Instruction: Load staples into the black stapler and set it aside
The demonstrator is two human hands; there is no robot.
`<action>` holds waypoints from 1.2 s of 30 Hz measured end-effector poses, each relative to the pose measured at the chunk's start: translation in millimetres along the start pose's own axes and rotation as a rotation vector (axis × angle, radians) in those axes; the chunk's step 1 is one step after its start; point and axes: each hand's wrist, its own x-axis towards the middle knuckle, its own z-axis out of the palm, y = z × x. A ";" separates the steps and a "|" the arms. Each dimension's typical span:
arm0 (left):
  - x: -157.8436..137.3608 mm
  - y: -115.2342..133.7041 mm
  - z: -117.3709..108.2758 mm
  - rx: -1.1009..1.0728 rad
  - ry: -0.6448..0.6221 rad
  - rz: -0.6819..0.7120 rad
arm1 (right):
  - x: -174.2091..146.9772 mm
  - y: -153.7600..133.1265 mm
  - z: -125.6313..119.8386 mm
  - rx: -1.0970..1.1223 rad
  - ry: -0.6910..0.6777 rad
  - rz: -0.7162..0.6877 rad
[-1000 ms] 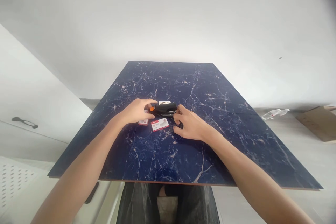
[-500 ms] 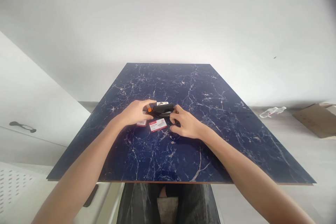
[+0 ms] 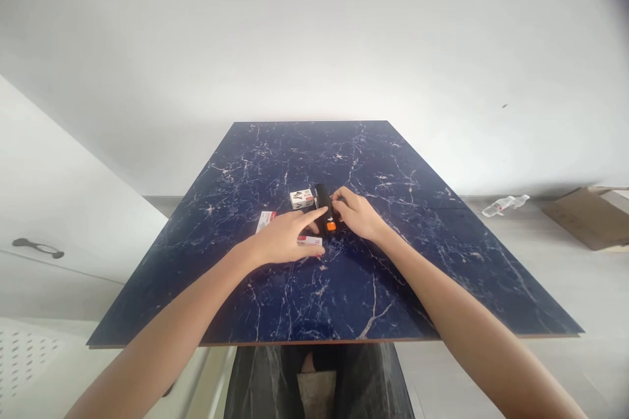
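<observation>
Apparently our box [image 3: 301, 199] nearest the table's [image 3: 314, 144] far edge is unopened; left fingers [image 3: 313, 216] spread over the stapler [image 3: 322, 193], right fingers [image 3: 345, 195] bent, grip unclear.

The white-veined dark-blue tabletop [image 3: 339, 301] bears a small white box [image 3: 301, 199], a black-and-orange stapler [image 3: 323, 194] just beside it, and two partly hidden red-and-white boxes [image 3: 265, 218].

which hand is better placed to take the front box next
Probably the left hand: it partly covers the front box, while the black tool lies between that box and the right hand.
</observation>
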 end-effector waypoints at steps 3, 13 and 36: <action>-6.8 0.4 -10.2 0.004 -0.088 -0.001 | -4.4 -5.9 1.2 0.077 -0.003 0.032; -8.5 -20.7 -33.6 0.153 0.162 -0.154 | -13.2 -18.6 8.4 -0.030 -0.027 -0.036; -13.0 -32.3 -41.6 -0.025 -0.044 -0.051 | -11.6 -13.4 4.3 -0.047 -0.057 -0.107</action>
